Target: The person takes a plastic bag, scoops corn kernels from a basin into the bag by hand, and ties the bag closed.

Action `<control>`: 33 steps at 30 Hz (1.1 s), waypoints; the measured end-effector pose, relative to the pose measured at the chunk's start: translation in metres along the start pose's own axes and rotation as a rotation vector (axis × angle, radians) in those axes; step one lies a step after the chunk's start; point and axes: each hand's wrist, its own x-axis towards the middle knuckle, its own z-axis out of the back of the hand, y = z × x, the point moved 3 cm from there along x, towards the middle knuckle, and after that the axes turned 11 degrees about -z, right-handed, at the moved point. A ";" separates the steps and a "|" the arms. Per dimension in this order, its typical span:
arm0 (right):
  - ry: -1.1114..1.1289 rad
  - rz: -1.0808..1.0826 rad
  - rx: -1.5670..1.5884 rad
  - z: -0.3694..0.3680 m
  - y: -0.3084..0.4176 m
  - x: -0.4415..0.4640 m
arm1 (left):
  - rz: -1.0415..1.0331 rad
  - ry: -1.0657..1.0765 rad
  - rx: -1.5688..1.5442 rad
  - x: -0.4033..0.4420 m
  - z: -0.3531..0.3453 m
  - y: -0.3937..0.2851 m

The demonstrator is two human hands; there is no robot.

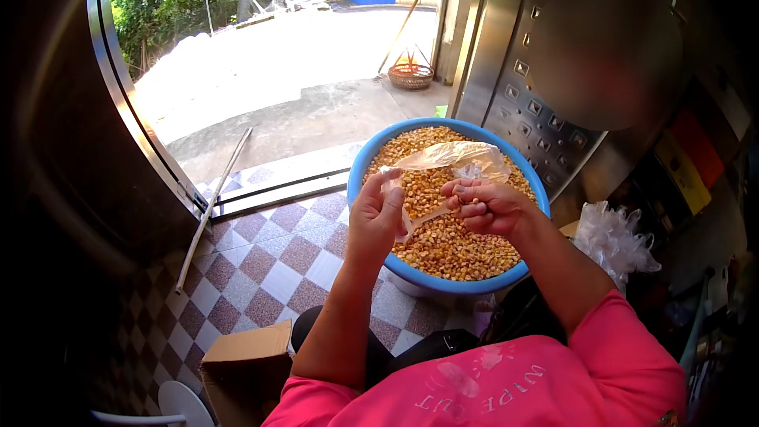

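Observation:
A clear plastic bag (443,156) stretches between my two hands over a round blue basin (405,273). Yellow corn kernels (455,249) fill the basin nearly to its rim. My left hand (378,207), above the basin's left part, is closed with thumb and fingers pinching the bag's edge. On the right, my right hand (492,204) has curled fingers gripping another part of the bag, its handle strip hanging between the hands. Some of the bag lies over the kernels behind my fingers.
A pale stick (213,209) leans across the door sill at left. An open cardboard box (249,348) stands by my left leg. White plastic bags (613,241) are bunched at right. Outside the doorway sits a wicker basket (411,75), and the metal door (526,87) stands at right.

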 end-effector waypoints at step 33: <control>-0.386 0.446 -1.180 0.008 -0.015 -0.032 | -0.011 -0.008 0.023 0.002 0.003 -0.004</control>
